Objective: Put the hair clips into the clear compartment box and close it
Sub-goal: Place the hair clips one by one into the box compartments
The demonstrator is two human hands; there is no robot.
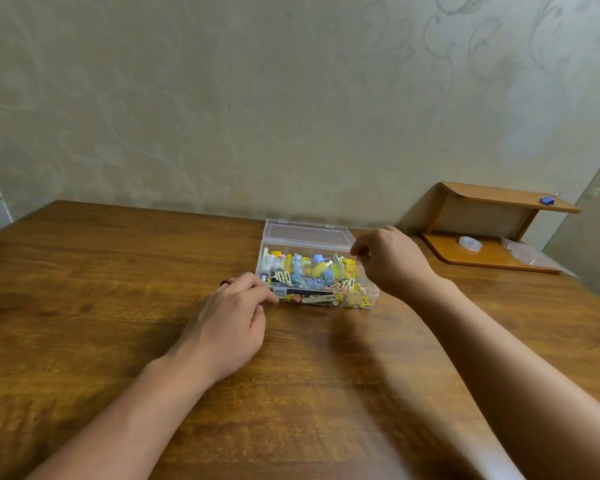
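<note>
A clear compartment box [373, 295] sits on the wooden table [118, 271] near the wall. Its lid [305, 235] stands open and leans back. Several hair clips [312, 276] in yellow, blue and pale green fill it. My left hand [229, 317] rests against the box's front left corner, with curled fingertips touching the front edge by the latch. My right hand [392, 261] is at the box's right side, its fingertips pinched at the right end of the lid, near the hinge. A small red thing [225, 282] shows by my left hand's fingers.
A low wooden shelf [492, 202] stands at the right against the wall, with a blue binder clip [548, 200] on top. A roll of clear tape [470, 243] and a plastic bag [527, 252] lie on its base.
</note>
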